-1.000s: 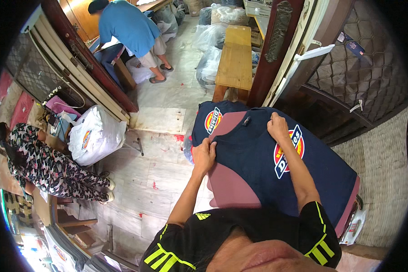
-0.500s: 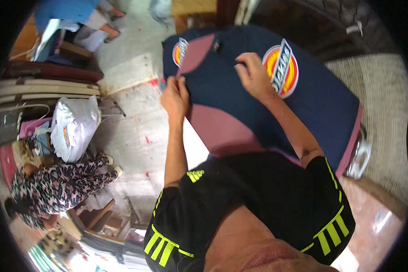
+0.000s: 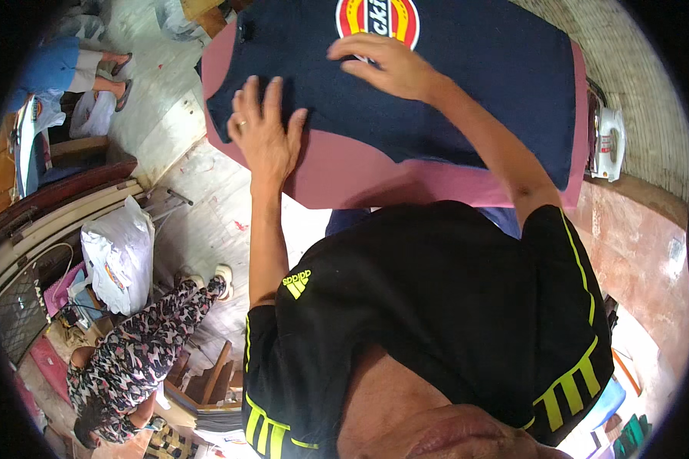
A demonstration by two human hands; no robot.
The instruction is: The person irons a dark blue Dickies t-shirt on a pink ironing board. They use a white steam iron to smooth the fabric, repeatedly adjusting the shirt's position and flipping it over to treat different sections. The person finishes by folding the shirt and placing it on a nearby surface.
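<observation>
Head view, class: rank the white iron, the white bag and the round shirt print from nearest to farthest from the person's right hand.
1. Round shirt print, partly behind the right hand.
2. White iron, far right.
3. White bag, lower left.

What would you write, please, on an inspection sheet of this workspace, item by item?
Surface: mauve board, mostly covered by cloth, its bare edge showing along the near side.
Job's things: navy garment spread over the board, with a round printed emblem.
Clutter: stuffed white bag off to the left; white iron at the board's right end.
Hands: left hand open, fingers spread on the garment; right hand open, overlapping the emblem, contact unclear.
Cables: none made out at the iron.
Surroundings: person in camouflage-pattern clothes at lower left; another in blue, partly visible; pale floor.
</observation>
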